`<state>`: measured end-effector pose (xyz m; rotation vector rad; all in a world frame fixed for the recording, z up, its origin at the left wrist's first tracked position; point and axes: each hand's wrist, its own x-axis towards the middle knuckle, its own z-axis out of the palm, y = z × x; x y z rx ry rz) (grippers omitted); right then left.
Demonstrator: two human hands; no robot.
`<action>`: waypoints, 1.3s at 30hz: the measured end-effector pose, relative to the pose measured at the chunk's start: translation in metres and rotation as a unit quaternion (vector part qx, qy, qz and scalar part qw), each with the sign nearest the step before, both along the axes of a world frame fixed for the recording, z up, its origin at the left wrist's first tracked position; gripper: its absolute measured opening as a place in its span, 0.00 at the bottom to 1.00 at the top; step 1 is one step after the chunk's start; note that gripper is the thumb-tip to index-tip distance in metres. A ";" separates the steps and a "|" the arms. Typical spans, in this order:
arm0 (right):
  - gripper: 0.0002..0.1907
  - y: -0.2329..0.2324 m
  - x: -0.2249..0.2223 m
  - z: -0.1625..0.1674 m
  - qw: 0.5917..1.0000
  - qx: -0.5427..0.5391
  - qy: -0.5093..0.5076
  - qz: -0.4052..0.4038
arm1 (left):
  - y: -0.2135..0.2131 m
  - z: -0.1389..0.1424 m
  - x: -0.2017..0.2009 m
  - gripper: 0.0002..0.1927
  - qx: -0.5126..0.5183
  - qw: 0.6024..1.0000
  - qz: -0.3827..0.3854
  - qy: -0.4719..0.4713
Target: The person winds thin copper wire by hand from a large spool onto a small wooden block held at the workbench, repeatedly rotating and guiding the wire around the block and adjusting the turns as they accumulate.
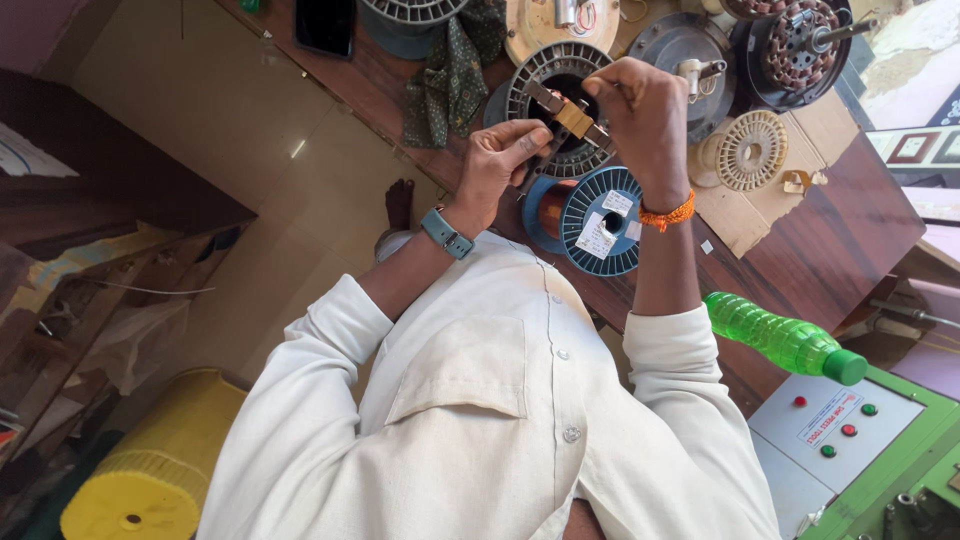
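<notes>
Two hands pinch a small tool.
Left hand (497, 160) and right hand (640, 110) pinch a hard grey-and-tan metal piece (566, 114), perhaps light, above the wooden tabletop's (800, 250) middle.

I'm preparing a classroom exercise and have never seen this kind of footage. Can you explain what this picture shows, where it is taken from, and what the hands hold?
It is one picture from a camera worn on a person's head, looking straight down past a white shirt to the hands. There is no machine at work, only two bare hands. The left hand and the right hand together hold a small metal and tan part above a wooden table. Below them lie a ring-shaped motor stator, a blue wire spool and a cream slotted disc. A green bottle lies nearer the body, beside a grey panel with buttons.
</notes>
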<state>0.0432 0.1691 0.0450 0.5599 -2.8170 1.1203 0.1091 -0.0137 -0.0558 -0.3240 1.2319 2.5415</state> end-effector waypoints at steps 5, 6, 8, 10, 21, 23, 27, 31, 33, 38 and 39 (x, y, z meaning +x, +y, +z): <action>0.03 0.033 -0.009 -0.025 0.998 0.024 -0.017 -0.061 | 0.006 0.004 -0.002 0.11 -0.083 0.995 -0.038 -0.032; 0.03 0.042 -0.007 -0.027 0.997 0.023 -0.025 -0.073 | 0.009 0.005 -0.004 0.12 -0.104 0.993 -0.044 -0.041; 0.03 0.054 -0.003 -0.031 0.994 0.022 -0.033 -0.097 | 0.017 0.007 -0.012 0.11 -0.134 0.991 -0.009 0.000; 0.04 0.064 0.001 -0.031 0.992 0.022 -0.034 -0.122 | 0.023 0.009 -0.016 0.11 -0.180 0.983 0.015 0.025; 0.06 0.087 0.035 0.008 0.943 -0.184 -0.199 -0.192 | -0.021 0.062 -0.021 0.32 -0.537 0.648 0.070 0.536; 0.06 0.090 0.040 0.014 0.924 -0.253 -0.235 -0.164 | -0.026 0.066 -0.049 0.33 -0.519 0.597 0.008 0.612; 0.08 0.091 0.046 0.024 0.867 -0.386 -0.303 -0.090 | -0.030 0.069 -0.082 0.25 -0.476 0.611 -0.162 0.612; 0.09 0.073 0.057 0.031 0.879 -0.353 -0.313 -0.076 | -0.032 0.071 -0.094 0.20 -0.427 0.625 -0.206 0.620; 0.08 0.061 0.062 0.035 0.916 -0.286 -0.274 -0.060 | -0.032 0.072 -0.097 0.20 -0.399 0.654 -0.228 0.602; 0.05 0.020 0.072 0.035 0.951 -0.243 -0.188 -0.038 | -0.035 0.072 -0.108 0.18 -0.333 0.688 -0.274 0.584; 0.04 0.010 0.072 0.033 0.958 -0.239 -0.157 -0.019 | -0.036 0.071 -0.110 0.18 -0.315 0.695 -0.283 0.581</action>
